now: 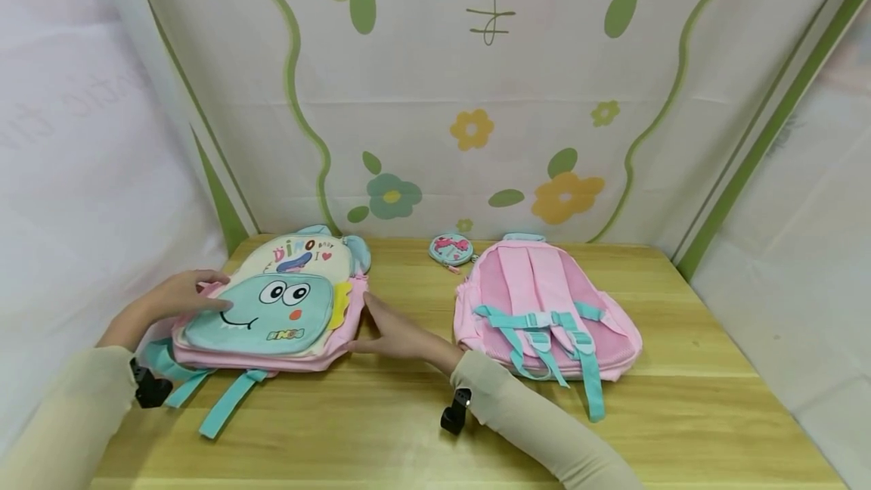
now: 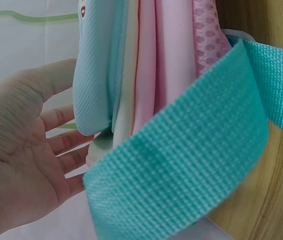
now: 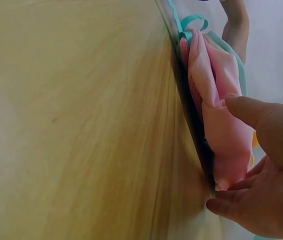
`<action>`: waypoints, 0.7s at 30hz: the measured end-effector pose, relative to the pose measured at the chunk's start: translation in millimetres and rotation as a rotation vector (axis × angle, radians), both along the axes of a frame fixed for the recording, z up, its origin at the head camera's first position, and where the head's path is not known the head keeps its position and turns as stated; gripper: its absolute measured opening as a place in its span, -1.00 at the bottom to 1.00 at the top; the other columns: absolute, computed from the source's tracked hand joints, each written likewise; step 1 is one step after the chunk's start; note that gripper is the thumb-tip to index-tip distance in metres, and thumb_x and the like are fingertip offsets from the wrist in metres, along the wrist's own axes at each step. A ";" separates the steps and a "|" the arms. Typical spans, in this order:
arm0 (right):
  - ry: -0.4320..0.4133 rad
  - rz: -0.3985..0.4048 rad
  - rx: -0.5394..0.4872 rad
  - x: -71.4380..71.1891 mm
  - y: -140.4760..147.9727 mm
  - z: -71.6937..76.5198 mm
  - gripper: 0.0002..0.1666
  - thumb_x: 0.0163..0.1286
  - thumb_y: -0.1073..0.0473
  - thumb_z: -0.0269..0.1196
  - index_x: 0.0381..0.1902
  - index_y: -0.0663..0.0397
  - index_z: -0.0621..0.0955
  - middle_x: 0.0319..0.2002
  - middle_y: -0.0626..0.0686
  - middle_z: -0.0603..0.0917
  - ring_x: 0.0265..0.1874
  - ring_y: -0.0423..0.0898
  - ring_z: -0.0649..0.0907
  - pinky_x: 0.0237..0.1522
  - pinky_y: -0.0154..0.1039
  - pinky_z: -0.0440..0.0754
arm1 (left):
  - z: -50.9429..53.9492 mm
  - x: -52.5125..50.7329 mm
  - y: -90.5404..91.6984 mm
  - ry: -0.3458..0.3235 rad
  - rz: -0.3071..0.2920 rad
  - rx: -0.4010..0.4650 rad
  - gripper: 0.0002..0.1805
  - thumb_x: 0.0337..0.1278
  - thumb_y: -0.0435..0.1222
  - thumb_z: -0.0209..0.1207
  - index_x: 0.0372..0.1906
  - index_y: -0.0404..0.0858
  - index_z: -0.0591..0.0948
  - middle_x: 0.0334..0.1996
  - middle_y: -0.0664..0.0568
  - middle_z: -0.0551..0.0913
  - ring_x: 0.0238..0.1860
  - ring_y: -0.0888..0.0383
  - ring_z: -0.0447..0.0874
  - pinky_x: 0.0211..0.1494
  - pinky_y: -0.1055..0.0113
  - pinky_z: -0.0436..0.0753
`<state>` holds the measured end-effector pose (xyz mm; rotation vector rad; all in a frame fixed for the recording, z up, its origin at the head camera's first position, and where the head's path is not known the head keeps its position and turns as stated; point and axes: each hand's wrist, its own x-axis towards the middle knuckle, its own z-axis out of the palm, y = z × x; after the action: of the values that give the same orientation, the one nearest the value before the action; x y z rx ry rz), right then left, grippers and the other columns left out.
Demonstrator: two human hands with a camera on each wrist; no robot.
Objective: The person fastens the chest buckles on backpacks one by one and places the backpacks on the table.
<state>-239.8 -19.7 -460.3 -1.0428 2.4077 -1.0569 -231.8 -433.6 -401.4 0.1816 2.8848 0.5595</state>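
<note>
A backpack with a light blue dinosaur-face pocket lies front side up at the left of the table. At its left edge is the left hand, thumb on the blue pocket; the left wrist view shows that hand with fingers extended beside the bag's layers, behind a teal strap. The right hand touches the bag's right side with spread fingers. In the right wrist view its thumb rests on the pink side, and the other fingers of this hand lie along the bag's top end.
A second pink backpack lies straps up at the right of the table. Near its top left is a small round blue pouch with a pink picture. Printed cloth hangs behind the table and at both sides.
</note>
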 end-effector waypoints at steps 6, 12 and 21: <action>-0.024 0.001 -0.053 0.7 -0.5 -0.9 0.32 0.39 -0.18 0.34 0.64 0.18 -0.28 0.66 0.14 -0.19 0.64 -0.04 -0.04 0.62 -0.12 -0.01 | 0.7 0.3 0.2 -0.017 -0.007 0.007 -0.21 0.15 0.04 0.38 0.28 -0.46 0.50 0.22 -0.54 0.50 0.08 -0.39 0.57 0.04 -0.24 0.62; -0.063 -0.029 -0.072 1.6 2.7 -1.2 0.35 0.36 -0.13 0.39 0.64 0.14 -0.30 0.67 0.12 -0.19 0.64 -0.06 -0.04 0.63 -0.12 -0.01 | 3.1 -0.2 3.8 -0.072 -0.010 0.018 -0.17 0.13 0.06 0.39 0.31 -0.46 0.48 0.24 -0.50 0.50 0.10 -0.35 0.53 0.03 -0.20 0.62; -0.074 -0.046 -0.080 0.2 9.7 -5.7 0.41 0.32 -0.10 0.43 0.64 0.10 -0.34 0.66 0.12 -0.20 0.63 -0.06 -0.03 0.62 -0.12 0.01 | 7.1 1.3 8.5 -0.135 -0.029 0.051 -0.15 0.11 0.01 0.42 0.36 -0.44 0.45 0.26 -0.49 0.47 0.10 -0.26 0.53 0.02 -0.08 0.63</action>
<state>-239.6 -10.0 -466.0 -0.9596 2.3588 -1.1951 -230.5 -425.0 -394.3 0.1856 2.7346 0.6155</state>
